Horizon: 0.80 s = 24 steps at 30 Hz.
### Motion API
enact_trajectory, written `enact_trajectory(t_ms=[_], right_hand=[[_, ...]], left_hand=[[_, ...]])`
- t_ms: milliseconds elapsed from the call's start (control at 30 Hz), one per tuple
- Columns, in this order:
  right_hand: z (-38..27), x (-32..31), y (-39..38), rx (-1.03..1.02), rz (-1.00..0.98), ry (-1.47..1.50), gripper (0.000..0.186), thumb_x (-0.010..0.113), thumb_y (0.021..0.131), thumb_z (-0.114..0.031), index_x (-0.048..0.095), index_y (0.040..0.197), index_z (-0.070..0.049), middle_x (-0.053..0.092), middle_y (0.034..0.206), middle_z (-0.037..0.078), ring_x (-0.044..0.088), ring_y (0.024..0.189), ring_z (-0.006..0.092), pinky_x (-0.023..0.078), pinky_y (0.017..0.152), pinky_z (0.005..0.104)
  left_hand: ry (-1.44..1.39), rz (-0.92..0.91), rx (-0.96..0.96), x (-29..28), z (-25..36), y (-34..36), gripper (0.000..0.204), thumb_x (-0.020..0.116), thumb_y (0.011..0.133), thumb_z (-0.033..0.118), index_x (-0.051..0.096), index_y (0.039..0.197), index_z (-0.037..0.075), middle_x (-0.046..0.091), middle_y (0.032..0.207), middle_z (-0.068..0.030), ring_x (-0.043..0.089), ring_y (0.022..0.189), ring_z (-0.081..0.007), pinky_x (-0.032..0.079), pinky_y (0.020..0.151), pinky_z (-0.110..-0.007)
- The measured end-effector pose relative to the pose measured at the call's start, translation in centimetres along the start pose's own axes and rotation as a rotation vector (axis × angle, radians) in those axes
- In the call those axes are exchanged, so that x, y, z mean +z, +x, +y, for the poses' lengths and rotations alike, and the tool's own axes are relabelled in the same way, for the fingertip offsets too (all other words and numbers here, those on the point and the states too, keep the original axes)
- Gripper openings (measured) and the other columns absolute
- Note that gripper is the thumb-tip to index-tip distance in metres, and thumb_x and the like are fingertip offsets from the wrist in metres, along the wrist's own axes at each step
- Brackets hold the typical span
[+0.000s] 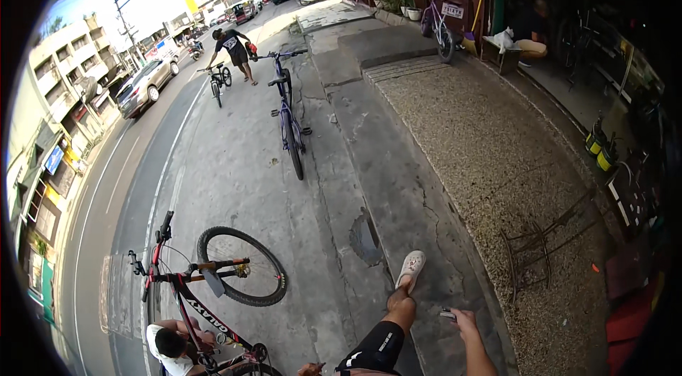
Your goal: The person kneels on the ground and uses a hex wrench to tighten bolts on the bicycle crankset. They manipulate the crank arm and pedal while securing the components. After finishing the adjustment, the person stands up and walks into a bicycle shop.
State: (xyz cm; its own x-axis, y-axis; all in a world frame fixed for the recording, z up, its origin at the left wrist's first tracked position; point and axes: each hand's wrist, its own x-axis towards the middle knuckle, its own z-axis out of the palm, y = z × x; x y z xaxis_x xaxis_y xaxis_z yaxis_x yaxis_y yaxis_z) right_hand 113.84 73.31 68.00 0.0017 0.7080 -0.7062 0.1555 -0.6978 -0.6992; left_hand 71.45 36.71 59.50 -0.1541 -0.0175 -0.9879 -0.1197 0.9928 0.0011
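My right hand [467, 323] is closed on a small silver-and-dark object [447, 314], striped like a folding multi-tool, too small to name surely. Only part of my left hand [310, 369] shows at the lower edge. Its fingers look curled, and what they hold, if anything, I cannot make out. Left of it stands a black-and-red mountain bike [202, 310] with its front wheel [278, 292] turned sideways. Neither hand touches the bike. My bare leg and white clog [411, 269] reach forward between my hands.
A person [170, 342] crouches beside the mountain bike. Ahead stands a purple bicycle [288, 116]; beyond it a person [231, 47] holds a small black bicycle [216, 83]. A hole [365, 239] breaks the pavement. Right are a pebbled ramp [469, 141], a metal rack [529, 255] and a seated person [533, 28]. Cars pass left.
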Motion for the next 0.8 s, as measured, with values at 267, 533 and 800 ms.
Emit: enact_trajectory(t_ms=[267, 533, 800], right_hand=[[-24.7, 0.4, 9.8, 0.216, 0.248, 0.558, 0.016, 0.069, 0.082, -0.016, 0.058, 0.091, -0.006, 0.053, 0.076, 0.003, 0.053, 0.065, 0.0149, 0.052, 0.059, 0.0320], [-48.9, -7.1, 12.6, 0.031, 0.194, 1.524, 0.024, 0.061, 0.088, -0.029, 0.050, 0.079, -0.009, 0.046, 0.069, 0.003, 0.050, 0.066, 0.0175, 0.045, 0.061, 0.0327], [-66.3, -18.3, 23.9, -0.167, 0.141, 1.904, 0.031, 0.057, 0.088, -0.029, 0.045, 0.067, -0.010, 0.051, 0.065, 0.003, 0.048, 0.060, 0.0167, 0.041, 0.061, 0.0332]], left_hand=[[0.530, 0.099, 0.345, -1.0, 43.9, -7.1, 0.039, 0.059, 0.085, 0.044, 0.061, 0.083, 0.005, 0.065, 0.074, -0.0151, 0.065, 0.060, -0.0267, 0.053, 0.053, -0.040], [0.004, -0.044, 1.098, 8.0, 95.1, -27.8, 0.031, 0.058, 0.090, 0.034, 0.056, 0.089, 0.003, 0.062, 0.075, -0.0124, 0.066, 0.067, -0.0261, 0.050, 0.056, -0.036], [-0.117, -0.637, 0.664, 14.7, 110.8, -27.3, 0.043, 0.060, 0.088, 0.037, 0.048, 0.109, 0.002, 0.063, 0.082, -0.0199, 0.067, 0.067, -0.0320, 0.056, 0.055, -0.040]])
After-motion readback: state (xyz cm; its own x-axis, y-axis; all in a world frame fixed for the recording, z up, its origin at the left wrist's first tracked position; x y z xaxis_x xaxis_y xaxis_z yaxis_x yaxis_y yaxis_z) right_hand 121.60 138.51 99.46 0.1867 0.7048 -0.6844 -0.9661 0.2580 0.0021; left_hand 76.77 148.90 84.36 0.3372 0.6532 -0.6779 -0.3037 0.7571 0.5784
